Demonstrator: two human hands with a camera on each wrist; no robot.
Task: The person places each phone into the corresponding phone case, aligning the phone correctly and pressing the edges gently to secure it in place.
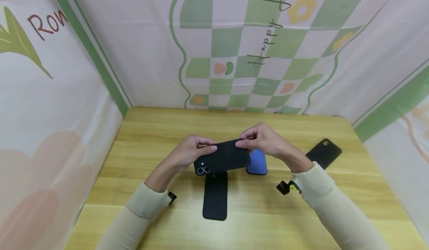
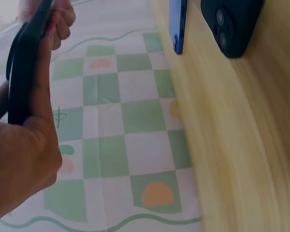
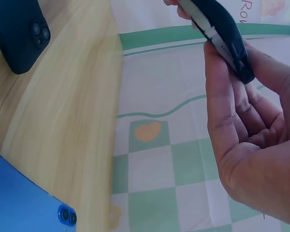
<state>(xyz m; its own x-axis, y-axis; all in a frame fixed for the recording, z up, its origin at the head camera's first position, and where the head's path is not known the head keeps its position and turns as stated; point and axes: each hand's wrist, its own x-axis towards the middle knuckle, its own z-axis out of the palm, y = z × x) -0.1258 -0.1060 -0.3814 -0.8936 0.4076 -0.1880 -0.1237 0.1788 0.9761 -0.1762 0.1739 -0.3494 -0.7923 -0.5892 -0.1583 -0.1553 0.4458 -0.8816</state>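
Observation:
A phone in a black case [image 1: 222, 157] is held above the table, its back with two camera rings facing the head camera. My left hand [image 1: 191, 151] grips its left part, thumb on the back. At the upper right corner, my right hand [image 1: 264, 141] pinches it between thumb and fingers. In the right wrist view a pale phone edge [image 3: 215, 38] shows along the dark case [image 3: 227, 29], which looks bowed. A black phone [image 1: 215, 198] lies on the table just below the held one. Beside it lies a blue phone [image 1: 257, 163], partly hidden behind the held phone and right hand.
On the right of the wooden table [image 1: 151, 127] lies a black phone case [image 1: 324, 153], with wood showing through its camera cutout; the right forearm partly covers it. A patterned cloth [image 1: 151, 56] hangs behind the table and along its sides. Small black mounts [image 1: 284, 187] sit at the sleeves.

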